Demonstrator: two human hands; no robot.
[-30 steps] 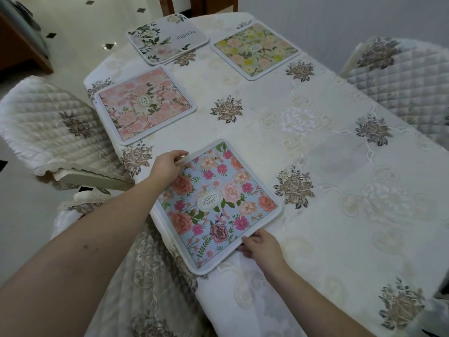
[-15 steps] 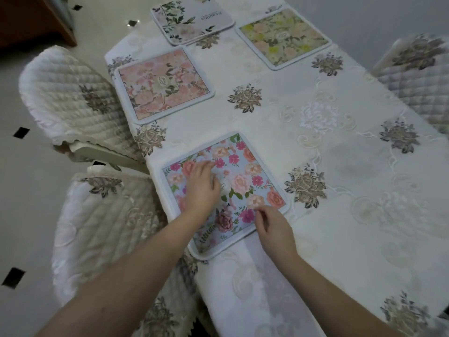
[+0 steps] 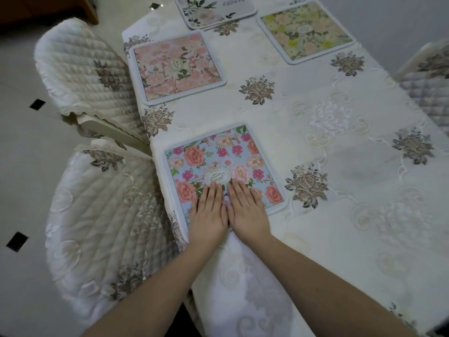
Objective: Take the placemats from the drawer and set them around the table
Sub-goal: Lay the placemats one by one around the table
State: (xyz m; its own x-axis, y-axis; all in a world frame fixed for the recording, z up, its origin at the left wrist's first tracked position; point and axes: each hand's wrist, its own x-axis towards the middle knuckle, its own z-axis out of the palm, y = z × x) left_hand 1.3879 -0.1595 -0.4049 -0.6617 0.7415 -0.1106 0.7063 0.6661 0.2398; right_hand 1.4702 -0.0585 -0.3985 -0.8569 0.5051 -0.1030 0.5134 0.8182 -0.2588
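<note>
Left hand [image 3: 208, 212] and right hand [image 3: 245, 210] flat, fingers extended, gripping nothing — side by side on blue mat [image 3: 218, 164] at table [image 3: 340, 166] edge; three mats beyond.

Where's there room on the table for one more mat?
The right side is bare cloth, from the yellow mat down to the near edge. The left edge is crowded: pink mat, then blue mat under both hands.

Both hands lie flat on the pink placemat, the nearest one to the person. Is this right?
Not quite. In the head view the left hand and the right hand lie flat on the blue placemat. The pink placemat lies farther away, untouched.
</note>
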